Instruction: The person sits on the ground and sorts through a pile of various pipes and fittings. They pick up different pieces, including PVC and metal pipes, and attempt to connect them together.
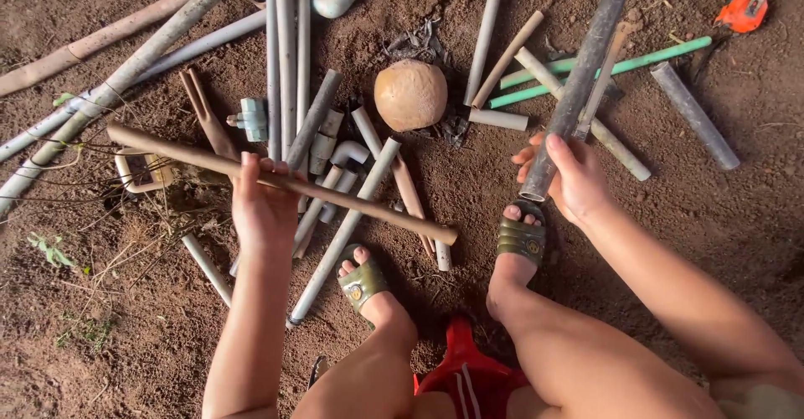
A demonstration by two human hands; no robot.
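My left hand (264,201) grips a long brown pipe (167,149) that runs level from upper left to lower right above the ground. My right hand (568,176) is closed around the lower end of a dirty grey pipe (586,67) that slants up toward the top right. Its open end hangs just above my right foot in an olive sandal (521,236). My left foot wears a matching sandal (362,281).
Several grey and white pipes (286,50) lie scattered on the brown dirt. Among them are elbow fittings (335,0), a valve (249,119), a round tan ball-like object (410,94), green pipes (636,60), a short grey pipe (695,116) and an orange tape measure (742,12).
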